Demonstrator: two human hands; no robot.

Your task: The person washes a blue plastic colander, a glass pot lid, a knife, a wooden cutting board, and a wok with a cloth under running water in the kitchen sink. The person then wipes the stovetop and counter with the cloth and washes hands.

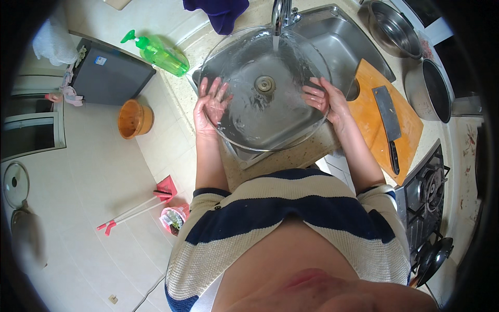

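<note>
A large, clear round glass dish point(269, 149), perhaps a shallow bowl or plate, is held over the steel sink basin. My left hand point(212, 104) supports its left side, palm up, with spread fingers showing through the glass. On the opposite side, my right hand point(326, 98) holds the rim, its fingers seen through the glass. Water runs from the chrome faucet point(277, 17) onto the far part of the dish and spreads over it. Both hands look wet. Beneath the dish, the sink drain point(264, 84) is visible through it.
Right of the sink, a cleaver point(388, 113) lies on a wooden cutting board point(409, 128). Beyond are a steel basin point(395, 29), a pot point(429, 91) and a gas stove point(425, 191). A green pump bottle point(163, 56) stands left, near a purple cloth point(222, 13).
</note>
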